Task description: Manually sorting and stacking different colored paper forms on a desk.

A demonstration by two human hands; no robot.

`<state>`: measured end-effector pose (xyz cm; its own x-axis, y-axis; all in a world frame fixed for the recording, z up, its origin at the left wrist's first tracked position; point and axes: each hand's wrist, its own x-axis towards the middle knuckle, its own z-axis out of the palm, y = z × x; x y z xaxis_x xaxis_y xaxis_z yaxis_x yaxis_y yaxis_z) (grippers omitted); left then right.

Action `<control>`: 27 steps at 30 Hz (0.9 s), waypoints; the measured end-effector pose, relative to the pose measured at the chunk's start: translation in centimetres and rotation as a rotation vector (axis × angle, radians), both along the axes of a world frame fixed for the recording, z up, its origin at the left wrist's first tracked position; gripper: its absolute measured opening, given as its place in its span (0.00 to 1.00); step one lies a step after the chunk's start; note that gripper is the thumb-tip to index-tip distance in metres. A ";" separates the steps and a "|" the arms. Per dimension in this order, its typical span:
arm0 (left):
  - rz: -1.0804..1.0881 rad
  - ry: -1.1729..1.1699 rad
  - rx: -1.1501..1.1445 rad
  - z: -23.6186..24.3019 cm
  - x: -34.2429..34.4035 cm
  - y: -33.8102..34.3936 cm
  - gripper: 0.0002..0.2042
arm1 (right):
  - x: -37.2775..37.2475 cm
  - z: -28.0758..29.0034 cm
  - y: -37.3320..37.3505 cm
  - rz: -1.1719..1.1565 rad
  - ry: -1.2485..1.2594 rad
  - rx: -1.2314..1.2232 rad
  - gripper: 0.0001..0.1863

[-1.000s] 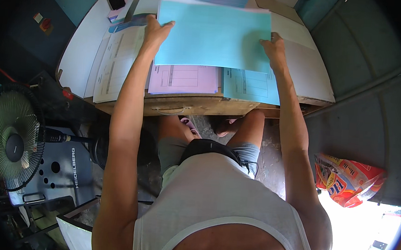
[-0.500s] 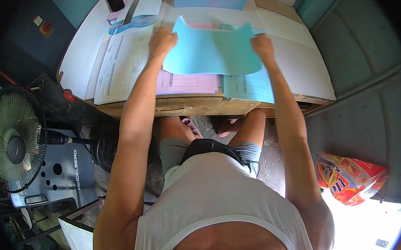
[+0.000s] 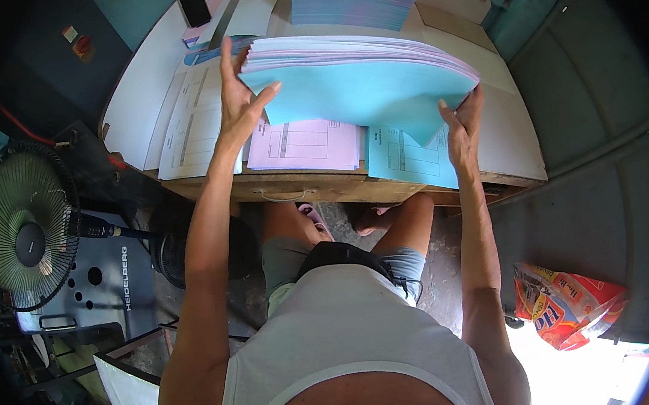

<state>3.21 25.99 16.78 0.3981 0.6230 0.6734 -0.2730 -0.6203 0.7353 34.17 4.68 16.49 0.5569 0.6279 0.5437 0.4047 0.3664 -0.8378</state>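
Observation:
A thick stack of paper sheets [image 3: 332, 90], light blue on the near face with white and pink edges fanned along the top, is raised tilted above the table. My left hand [image 3: 240, 100] grips its left end, thumb on the blue face and fingers spread behind the edge. At the other end my right hand [image 3: 463, 129] is closed on the stack, thumb in front. Beneath it lie printed pink forms [image 3: 306, 147], printed blue forms [image 3: 407, 155] and, to the left, printed white forms [image 3: 194, 129], each partly covered from sight.
A tall pile of blue and pink paper [image 3: 349, 5] stands at the back of the table [image 3: 506, 132]. More sheets [image 3: 251, 13] and a black phone [image 3: 194, 4] are at the back left. Below left is a fan [image 3: 30, 235]; a red plastic bag [image 3: 569, 306] hangs at right.
Half a second ago my hands held the blue paper with its top corners curled up. Now the hands are wider apart, and the stack's layered top edge shows.

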 end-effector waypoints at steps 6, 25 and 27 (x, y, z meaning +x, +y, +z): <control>0.295 0.442 0.587 6.1 -1.1 1.1 0.36 | 1.8 3.6 0.3 -0.183 -0.513 -0.031 0.42; 0.108 -0.068 -0.126 -2.7 3.8 2.4 0.17 | 2.3 -2.8 2.2 -0.056 -0.074 0.025 0.27; 0.219 -0.042 -0.219 -3.3 4.6 2.2 0.15 | 2.1 -3.1 2.6 -0.099 -0.111 -0.014 0.23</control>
